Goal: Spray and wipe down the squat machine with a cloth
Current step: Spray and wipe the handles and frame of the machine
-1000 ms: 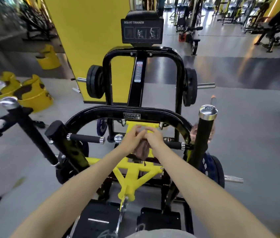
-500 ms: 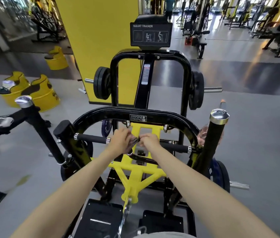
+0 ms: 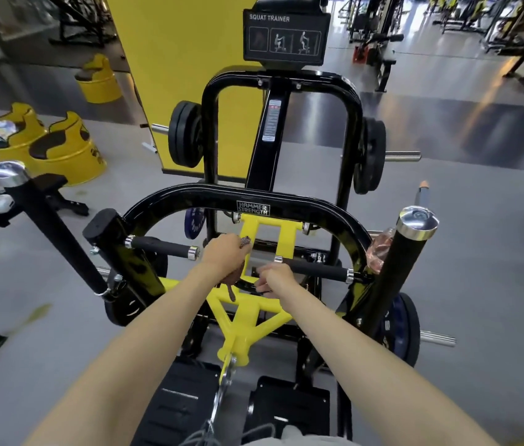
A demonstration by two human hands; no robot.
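Gripping the soft, light cloth (image 3: 232, 279) bunched in the left hand (image 3: 222, 254), the person lets the right hand (image 3: 276, 278) hang loosely curled, empty, near the rigid squat machine (image 3: 189, 196).

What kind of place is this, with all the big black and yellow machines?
A gym, most likely. The sign reads "Squat Trainer", round weight plates hang on the squat machine, and more exercise machines stand across the floor behind.

Right hand (image 3: 275, 280) released the cloth (image 3: 232, 282) (left hand (image 3: 222, 256) keeps it).
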